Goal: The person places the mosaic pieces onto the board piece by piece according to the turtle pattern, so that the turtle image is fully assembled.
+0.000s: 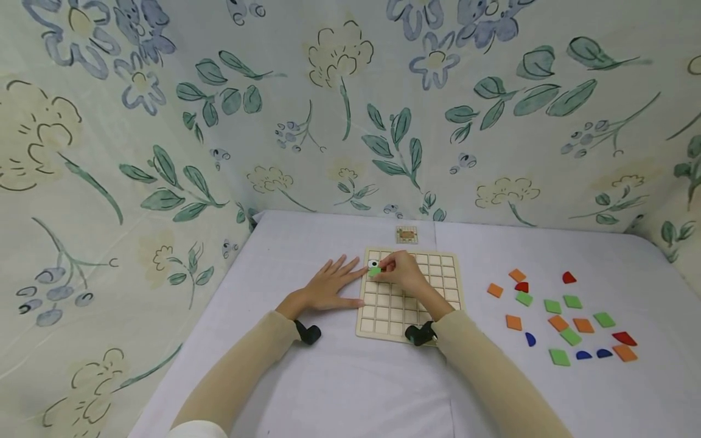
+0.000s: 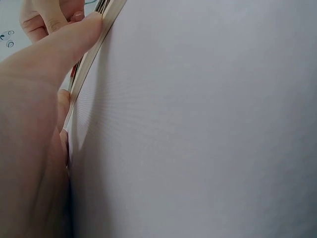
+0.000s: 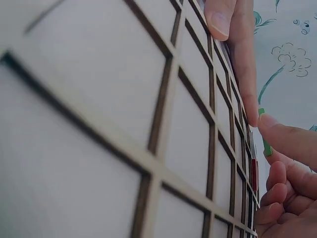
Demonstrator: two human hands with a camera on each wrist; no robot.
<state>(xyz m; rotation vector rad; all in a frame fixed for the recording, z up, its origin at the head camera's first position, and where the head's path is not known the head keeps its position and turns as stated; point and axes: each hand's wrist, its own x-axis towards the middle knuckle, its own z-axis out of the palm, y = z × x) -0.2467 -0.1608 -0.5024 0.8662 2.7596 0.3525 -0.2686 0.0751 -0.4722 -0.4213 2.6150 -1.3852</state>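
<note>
A wooden grid board (image 1: 382,312) lies on the table. My left hand (image 1: 327,288) is spread with straight fingers along its left side, and the thumb touches the board's edge in the left wrist view. Over the upper left cells, my right hand (image 1: 405,272) pinches a green square tile (image 1: 374,272) between thumb and finger. The right wrist view shows this tile (image 3: 268,146) tilted up on edge. A white piece with a black dot (image 1: 373,264) sits just beyond it. Something red (image 3: 255,173) shows in the grid near the right fingers, mostly hidden.
Right of the board lie scattered loose pieces: orange squares (image 1: 583,325), green squares (image 1: 605,319), red pieces (image 1: 624,338) and blue half-rounds (image 1: 583,355). A small picture card (image 1: 407,235) lies behind the board. Flowered cloth (image 1: 350,152) hangs behind the table.
</note>
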